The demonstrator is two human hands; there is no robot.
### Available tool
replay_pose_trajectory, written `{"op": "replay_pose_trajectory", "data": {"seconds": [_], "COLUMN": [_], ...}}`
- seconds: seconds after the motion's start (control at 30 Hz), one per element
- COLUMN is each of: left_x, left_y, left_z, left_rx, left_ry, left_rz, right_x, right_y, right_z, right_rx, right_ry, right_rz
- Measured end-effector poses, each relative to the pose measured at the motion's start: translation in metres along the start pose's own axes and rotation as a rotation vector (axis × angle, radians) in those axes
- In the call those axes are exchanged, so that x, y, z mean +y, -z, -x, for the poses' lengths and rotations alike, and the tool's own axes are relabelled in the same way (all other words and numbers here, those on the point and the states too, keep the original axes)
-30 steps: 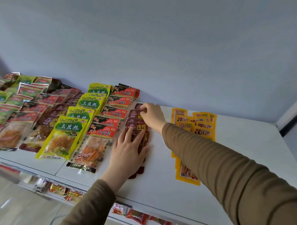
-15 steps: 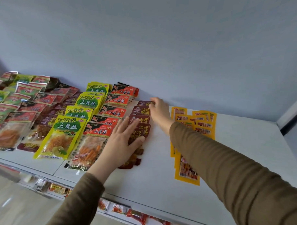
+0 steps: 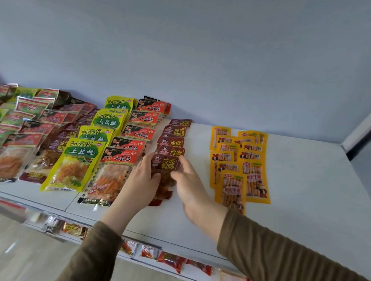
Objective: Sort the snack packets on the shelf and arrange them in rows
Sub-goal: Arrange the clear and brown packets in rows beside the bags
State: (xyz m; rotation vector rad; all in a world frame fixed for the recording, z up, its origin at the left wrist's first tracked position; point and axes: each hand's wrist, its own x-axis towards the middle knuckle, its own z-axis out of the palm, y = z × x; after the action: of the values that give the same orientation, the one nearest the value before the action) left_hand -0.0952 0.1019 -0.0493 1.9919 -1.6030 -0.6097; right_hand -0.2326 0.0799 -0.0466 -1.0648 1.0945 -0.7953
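**Squaring the nearest packet of the maroon row**

Gripping from both sides, the left hand (image 3: 143, 179) and the right hand (image 3: 187, 180) pinch the nearest maroon packet (image 3: 165, 164) by its left and right edges, fingers curled onto it; a hold on both edges probably serves to turn the packet straight and fix its overlap. It lies at the near end of the maroon row (image 3: 174, 138), which runs toward the far wall with each packet partly covering the one behind, so every label shows. To the left lie the red-label row (image 3: 138, 133) and the yellow-green row (image 3: 100, 130), shingled likewise, with further packets beyond them. To the right, apart from the maroon row across bare white shelf (image 3: 308, 188), the orange packets (image 3: 240, 159) lie in two looser columns, seemingly not yet straightened. More snacks sit on a lower shelf (image 3: 172, 260).
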Motion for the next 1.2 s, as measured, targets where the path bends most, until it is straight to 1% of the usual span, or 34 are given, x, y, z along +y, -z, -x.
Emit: {"op": "replay_pose_trajectory", "data": {"seconds": [0.1, 0.3, 0.47, 0.57, 0.67, 0.73, 0.87, 1.0, 1.2], "left_x": [-0.003, -0.006, -0.01, -0.011, -0.006, 0.0, 0.007, 0.0, -0.002], "left_y": [-0.002, -0.003, -0.005, 0.0, 0.005, 0.004, -0.003, -0.002, 0.0], "left_z": [0.009, 0.024, 0.031, 0.021, -0.005, -0.022, -0.034, -0.03, -0.023], "left_rx": [0.022, 0.065, 0.098, 0.072, 0.033, -0.011, -0.068, -0.044, -0.003], "left_ry": [-0.033, -0.067, -0.063, -0.025, 0.062, 0.095, 0.07, 0.098, 0.067], "left_rz": [0.055, 0.08, 0.038, 0.028, 0.038, 0.066, 0.068, 0.019, -0.057], "right_x": [0.005, 0.012, 0.016, 0.008, -0.008, -0.013, -0.01, -0.006, -0.007], "right_y": [-0.004, -0.009, -0.012, -0.008, -0.002, -0.003, -0.009, -0.008, -0.005], "right_z": [0.01, 0.028, 0.033, 0.025, 0.01, 0.005, 0.009, 0.012, 0.013], "right_rx": [-0.007, -0.059, -0.046, 0.016, 0.067, 0.054, 0.013, 0.002, -0.037], "right_ry": [0.01, 0.067, 0.048, 0.062, 0.05, 0.019, -0.016, 0.0, 0.002], "right_rz": [0.012, 0.041, 0.052, 0.061, 0.051, 0.041, 0.048, 0.053, 0.069]}}
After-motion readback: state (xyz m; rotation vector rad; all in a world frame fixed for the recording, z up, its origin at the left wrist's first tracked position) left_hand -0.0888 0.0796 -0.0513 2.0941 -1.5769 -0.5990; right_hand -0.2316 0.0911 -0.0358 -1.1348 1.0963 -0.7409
